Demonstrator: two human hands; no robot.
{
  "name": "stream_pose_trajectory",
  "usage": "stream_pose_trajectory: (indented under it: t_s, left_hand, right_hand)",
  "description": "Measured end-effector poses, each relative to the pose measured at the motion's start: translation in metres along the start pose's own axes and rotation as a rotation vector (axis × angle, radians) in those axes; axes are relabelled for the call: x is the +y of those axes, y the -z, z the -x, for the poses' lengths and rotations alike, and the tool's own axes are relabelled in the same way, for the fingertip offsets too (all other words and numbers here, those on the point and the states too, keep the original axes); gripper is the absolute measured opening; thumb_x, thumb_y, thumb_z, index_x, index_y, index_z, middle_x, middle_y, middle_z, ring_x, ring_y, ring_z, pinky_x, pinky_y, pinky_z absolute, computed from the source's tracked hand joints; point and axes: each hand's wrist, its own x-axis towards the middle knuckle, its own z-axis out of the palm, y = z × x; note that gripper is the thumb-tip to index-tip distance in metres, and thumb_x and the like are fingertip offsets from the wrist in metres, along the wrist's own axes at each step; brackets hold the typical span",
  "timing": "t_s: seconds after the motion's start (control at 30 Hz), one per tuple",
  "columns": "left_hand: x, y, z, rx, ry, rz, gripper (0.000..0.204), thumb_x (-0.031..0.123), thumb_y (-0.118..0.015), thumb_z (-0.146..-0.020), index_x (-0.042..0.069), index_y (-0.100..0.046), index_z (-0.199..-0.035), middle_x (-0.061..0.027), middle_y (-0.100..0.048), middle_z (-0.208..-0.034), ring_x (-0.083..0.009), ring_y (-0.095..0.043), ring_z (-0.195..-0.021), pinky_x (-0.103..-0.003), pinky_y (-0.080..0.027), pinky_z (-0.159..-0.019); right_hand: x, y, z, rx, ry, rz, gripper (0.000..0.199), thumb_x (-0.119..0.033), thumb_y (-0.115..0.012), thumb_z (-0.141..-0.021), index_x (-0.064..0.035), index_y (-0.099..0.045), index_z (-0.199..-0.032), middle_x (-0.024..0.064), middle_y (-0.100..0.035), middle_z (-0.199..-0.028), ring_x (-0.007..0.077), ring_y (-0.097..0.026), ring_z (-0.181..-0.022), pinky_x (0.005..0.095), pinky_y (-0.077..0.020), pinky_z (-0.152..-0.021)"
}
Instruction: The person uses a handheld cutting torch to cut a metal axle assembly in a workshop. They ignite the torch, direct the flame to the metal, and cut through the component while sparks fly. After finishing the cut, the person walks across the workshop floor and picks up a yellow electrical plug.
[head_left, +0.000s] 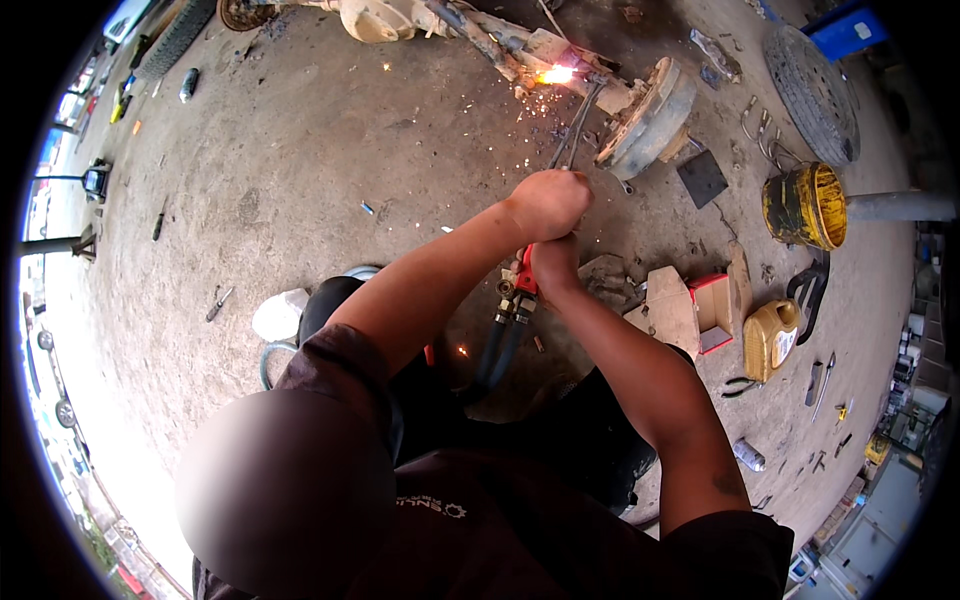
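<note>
My left hand (551, 203) is closed around the front part of a cutting torch (526, 275), just behind its thin metal tubes. Right behind it, my right hand (554, 266) grips the torch near its red body, where brass fittings and dark hoses (490, 355) join. The tubes reach away from me to a rusty vehicle axle (480, 35) on the floor. A bright flame (556, 75) burns at the axle, and sparks scatter on the concrete below it. A round brake drum (650, 120) sits at the axle's right end. My fingers are partly hidden.
To the right are a yellow-stained bucket (806, 206), a tire (812, 95), an open red-lined cardboard box (712, 312) and a gold jug (770, 340). Pliers (740, 387) and a spray can (748, 455) lie nearer. A screwdriver (219, 304) and a white bag (280, 315) are left.
</note>
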Motion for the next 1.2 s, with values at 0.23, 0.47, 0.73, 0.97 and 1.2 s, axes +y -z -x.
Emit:
stream_pose_trajectory:
  t_s: [0.23,0.47,0.73,0.97,1.2]
  left_hand:
    - [0.002,-0.001,-0.003,0.046,-0.018,0.036,0.018,0.013,-0.074,-0.072,0.001,-0.074,-0.085,-0.0175,-0.071,-0.097,-0.0356,-0.071,-0.093,-0.043,-0.058,-0.082]
    - [-0.004,0.002,0.0,-0.016,-0.006,0.018,0.018,0.017,-0.074,-0.075,0.003,-0.072,-0.085,-0.0151,-0.07,-0.097,-0.0334,-0.07,-0.091,-0.043,-0.058,-0.08]
    - [0.015,0.011,-0.007,-0.014,0.062,0.091,0.016,0.02,-0.071,-0.08,0.007,-0.071,-0.09,-0.0126,-0.067,-0.098,-0.0335,-0.069,-0.091,-0.045,-0.057,-0.079]
    - [0.04,0.11,0.121,0.453,0.008,0.284,0.022,0.015,-0.078,-0.08,0.005,-0.071,-0.098,-0.0103,-0.064,-0.088,-0.0311,-0.065,-0.079,-0.041,-0.055,-0.072]
    - [0.037,0.081,0.128,0.259,0.114,0.215,0.013,0.016,-0.072,-0.085,0.006,-0.069,-0.093,-0.0114,-0.064,-0.089,-0.0323,-0.066,-0.085,-0.042,-0.056,-0.073]
  right_hand:
    - [0.001,0.004,-0.004,-0.011,0.031,-0.012,0.017,-0.012,-0.048,-0.099,0.0006,-0.054,-0.089,0.0075,-0.053,-0.063,0.0198,-0.054,-0.044,0.0359,-0.0444,-0.038]
    - [0.003,0.001,-0.007,-0.031,0.012,-0.066,0.016,-0.012,-0.049,-0.098,0.0013,-0.054,-0.092,0.0076,-0.054,-0.064,0.0198,-0.056,-0.047,0.035,-0.045,-0.038]
    - [0.054,0.042,-0.062,0.091,0.575,0.608,0.013,-0.011,-0.055,-0.096,0.0009,-0.059,-0.093,0.0077,-0.062,-0.072,0.0248,-0.063,-0.062,0.0419,-0.0493,-0.054]
    - [-0.075,0.069,0.083,0.078,0.292,-0.228,0.027,-0.035,-0.06,-0.102,-0.0096,-0.051,-0.099,0.0037,-0.052,-0.082,0.0166,-0.058,-0.067,0.0338,-0.0465,-0.047]
    - [-0.079,0.051,0.086,0.181,0.279,-0.304,0.028,-0.036,-0.062,-0.101,-0.0099,-0.051,-0.103,0.0035,-0.052,-0.086,0.0177,-0.057,-0.068,0.0352,-0.0461,-0.049]
